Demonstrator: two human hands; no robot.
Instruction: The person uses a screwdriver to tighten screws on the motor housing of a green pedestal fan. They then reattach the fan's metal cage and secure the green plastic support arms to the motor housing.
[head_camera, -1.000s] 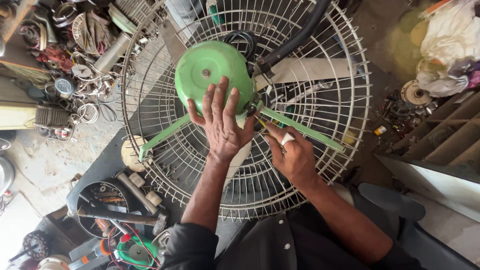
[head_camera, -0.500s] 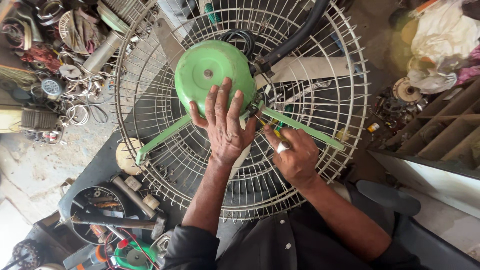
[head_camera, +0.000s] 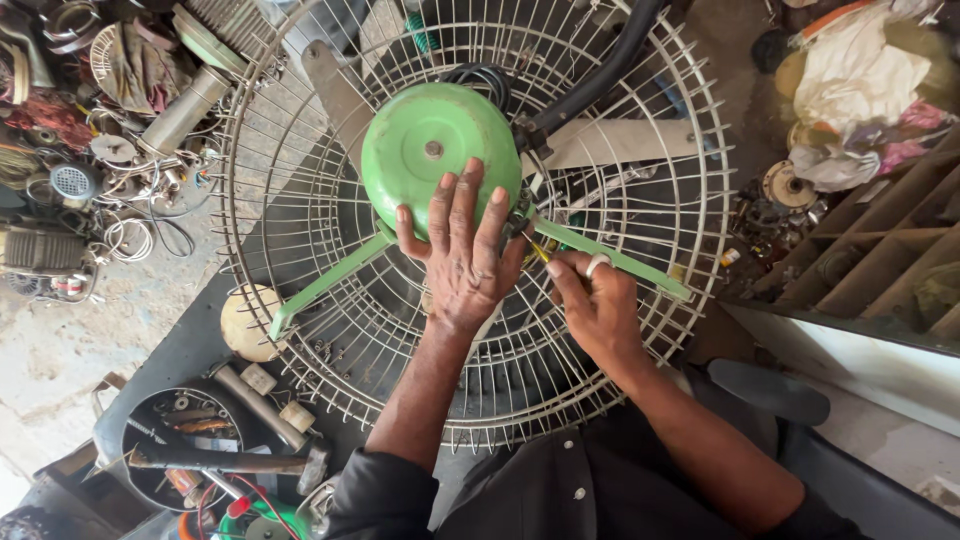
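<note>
In a cluttered workshop, the left hand (head_camera: 462, 262) lies flat, steadying the motor (head_camera: 435, 150); at 3 o'clock the right hand (head_camera: 598, 312) pinches a screwdriver (head_camera: 540, 252).

Left hand (head_camera: 462, 258) spread flat on round green metal motor housing (head_camera: 430, 150); right hand (head_camera: 597, 305) just beside, pinching small yellow-handled screwdriver (head_camera: 540, 251) over round wire fan guard (head_camera: 300, 180).

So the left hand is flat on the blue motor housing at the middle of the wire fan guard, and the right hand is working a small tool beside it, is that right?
Not quite: the motor housing is green, not blue, as the head view shows. The rest holds: the left hand lies flat on it at the middle of the wire fan guard, and the right hand works a small tool beside it.
</note>
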